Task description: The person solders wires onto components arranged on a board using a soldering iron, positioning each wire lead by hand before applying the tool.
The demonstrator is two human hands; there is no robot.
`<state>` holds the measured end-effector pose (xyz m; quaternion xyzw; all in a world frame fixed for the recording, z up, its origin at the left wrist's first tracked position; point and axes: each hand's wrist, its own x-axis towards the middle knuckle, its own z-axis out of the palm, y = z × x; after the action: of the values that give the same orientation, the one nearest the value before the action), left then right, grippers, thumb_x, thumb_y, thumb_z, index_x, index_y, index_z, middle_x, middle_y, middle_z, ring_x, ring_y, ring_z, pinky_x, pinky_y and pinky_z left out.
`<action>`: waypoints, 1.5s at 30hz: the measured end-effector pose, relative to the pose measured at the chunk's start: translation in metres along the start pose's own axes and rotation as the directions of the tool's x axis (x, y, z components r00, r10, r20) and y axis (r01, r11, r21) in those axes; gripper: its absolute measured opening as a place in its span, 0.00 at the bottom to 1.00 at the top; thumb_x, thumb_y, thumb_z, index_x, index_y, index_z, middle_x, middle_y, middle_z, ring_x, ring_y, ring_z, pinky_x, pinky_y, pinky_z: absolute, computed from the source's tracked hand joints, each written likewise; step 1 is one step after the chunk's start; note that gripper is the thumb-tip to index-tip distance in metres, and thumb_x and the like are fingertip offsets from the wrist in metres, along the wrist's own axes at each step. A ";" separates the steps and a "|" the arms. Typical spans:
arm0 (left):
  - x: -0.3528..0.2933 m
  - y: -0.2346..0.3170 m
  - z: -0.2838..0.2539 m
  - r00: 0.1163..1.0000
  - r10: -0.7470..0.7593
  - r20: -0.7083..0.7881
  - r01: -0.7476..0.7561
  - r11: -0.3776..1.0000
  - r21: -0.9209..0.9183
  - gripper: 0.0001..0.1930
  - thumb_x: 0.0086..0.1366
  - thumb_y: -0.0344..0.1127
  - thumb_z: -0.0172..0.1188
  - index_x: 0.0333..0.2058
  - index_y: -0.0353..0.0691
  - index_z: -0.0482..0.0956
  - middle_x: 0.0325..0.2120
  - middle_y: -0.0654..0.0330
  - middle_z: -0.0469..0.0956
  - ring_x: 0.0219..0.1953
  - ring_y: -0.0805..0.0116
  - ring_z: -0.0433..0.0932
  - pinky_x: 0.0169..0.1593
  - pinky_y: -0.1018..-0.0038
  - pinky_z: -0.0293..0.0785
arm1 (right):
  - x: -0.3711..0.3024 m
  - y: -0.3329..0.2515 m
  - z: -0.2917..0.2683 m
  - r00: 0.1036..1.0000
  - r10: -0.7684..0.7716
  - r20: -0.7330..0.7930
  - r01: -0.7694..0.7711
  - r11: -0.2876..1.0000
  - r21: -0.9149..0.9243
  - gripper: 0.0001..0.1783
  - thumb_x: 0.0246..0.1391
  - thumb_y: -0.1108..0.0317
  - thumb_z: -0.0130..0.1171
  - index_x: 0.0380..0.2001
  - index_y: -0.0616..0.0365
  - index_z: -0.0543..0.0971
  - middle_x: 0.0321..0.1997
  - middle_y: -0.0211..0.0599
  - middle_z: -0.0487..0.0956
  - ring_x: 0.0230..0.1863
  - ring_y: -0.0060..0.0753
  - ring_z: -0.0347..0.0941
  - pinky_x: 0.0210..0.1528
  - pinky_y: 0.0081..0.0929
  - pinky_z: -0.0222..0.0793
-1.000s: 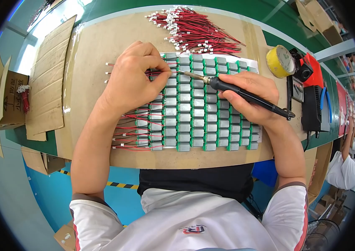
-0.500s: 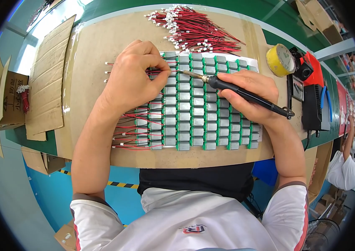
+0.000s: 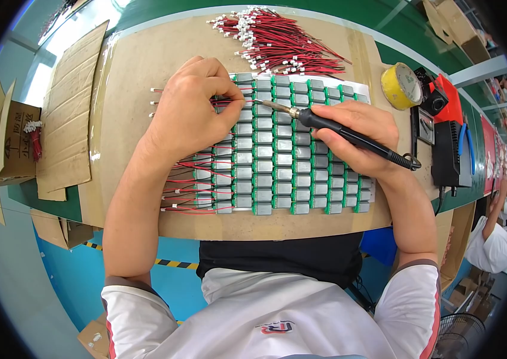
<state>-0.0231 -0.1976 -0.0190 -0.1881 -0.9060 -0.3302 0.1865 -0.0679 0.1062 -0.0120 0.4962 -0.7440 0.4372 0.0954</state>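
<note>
Rows of small silver battery cells with green circuit boards (image 3: 263, 143) cover a white sheet in the middle of the table. My left hand (image 3: 193, 113) is closed in a pinch at the upper left of these rows, on a thin red-and-black wire lead (image 3: 248, 101) whose end shows past the fingertips. My right hand (image 3: 364, 128) grips a black-handled soldering iron (image 3: 379, 151). Its metal tip meets the wire's end at a cell's board; the exact contact is too small to tell. More wire leads (image 3: 196, 191) with white connectors lie across the leftmost cells.
A heap of red-and-black leads (image 3: 283, 45) lies at the far side. At right are yellow tape (image 3: 401, 85), a black soldering station (image 3: 446, 152) and blue-handled pliers (image 3: 462, 139). Flat cardboard (image 3: 74, 113) and an open carton (image 3: 19, 140) stand left. Another person (image 3: 492, 242) is far right.
</note>
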 end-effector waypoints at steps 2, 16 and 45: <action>0.001 0.001 0.001 1.000 -0.008 0.000 0.008 1.000 -0.006 0.04 0.55 0.24 0.72 0.30 0.33 0.88 0.30 0.58 0.80 0.37 0.61 0.79 0.42 0.67 0.77 | -0.001 0.000 -0.001 1.000 0.005 0.005 -0.005 1.000 0.004 0.20 0.52 0.76 0.76 0.50 0.67 0.88 0.33 0.46 0.86 0.31 0.41 0.84 0.33 0.31 0.77; 0.002 0.001 0.000 1.000 -0.014 -0.003 0.014 1.000 0.008 0.03 0.55 0.26 0.72 0.29 0.34 0.88 0.30 0.59 0.80 0.38 0.59 0.80 0.44 0.64 0.77 | 0.005 0.001 -0.012 0.991 0.031 -0.134 -0.035 0.999 -0.028 0.21 0.61 0.70 0.74 0.56 0.69 0.85 0.41 0.44 0.90 0.41 0.38 0.87 0.44 0.30 0.81; 0.001 -0.002 0.002 1.000 -0.006 -0.013 0.006 1.000 -0.003 0.03 0.54 0.26 0.73 0.29 0.36 0.90 0.29 0.58 0.81 0.39 0.58 0.80 0.46 0.63 0.78 | 0.039 0.075 -0.017 1.000 0.011 -0.025 -0.019 0.935 -0.355 0.14 0.62 0.76 0.69 0.50 0.56 0.87 0.42 0.42 0.88 0.42 0.38 0.87 0.47 0.32 0.81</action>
<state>-0.0258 -0.1976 -0.0211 -0.1834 -0.9048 -0.3334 0.1913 -0.1540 0.1029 -0.0212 0.4602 -0.8134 0.3018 0.1885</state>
